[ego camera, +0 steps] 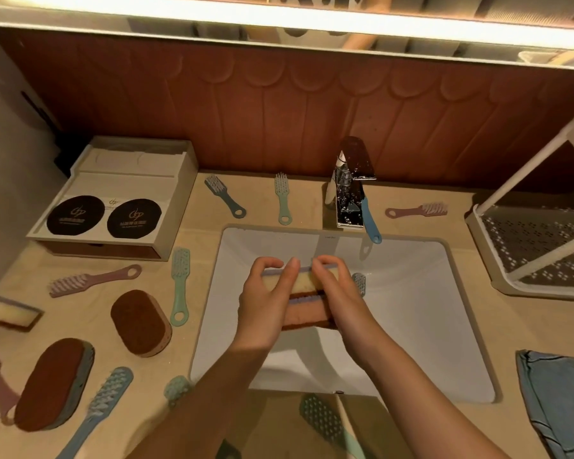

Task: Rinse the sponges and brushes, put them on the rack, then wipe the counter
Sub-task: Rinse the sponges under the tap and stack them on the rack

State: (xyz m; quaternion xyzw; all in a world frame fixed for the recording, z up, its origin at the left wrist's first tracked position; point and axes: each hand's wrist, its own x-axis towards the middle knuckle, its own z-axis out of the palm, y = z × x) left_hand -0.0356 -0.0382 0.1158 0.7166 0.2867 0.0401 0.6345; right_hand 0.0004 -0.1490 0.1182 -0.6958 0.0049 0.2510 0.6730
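Both hands pinch a stack of two sponges over the sink (411,313); left hand (265,293) has fingers curled over the far edge and thumb underneath at the left end; right hand (340,286) grips the right end the same way. Yellow sponge (300,282) sits on top, orange sponge (307,315) beneath, touching it; both held above the white basin, below the faucet (348,193). A grey-blue brush head (359,283) shows just behind the right hand; cannot tell whether it is held.

Counter (206,236) notes: blue brush (371,223) leans at the faucet base, handle over the basin edge; green brush (282,200) and slate brush (224,197) lie behind the sink; pink brush (418,210) to the faucet's right, near the white rack (537,246); rack stands at the far right. Left of the sink: long green brush (180,286), mauve brush (93,279), oval brown sponge (140,323), larger brown sponge (52,382), pale blue brush (96,412). Blue cloth (560,402) lies at the right front; a box (120,200) sits at the back left.
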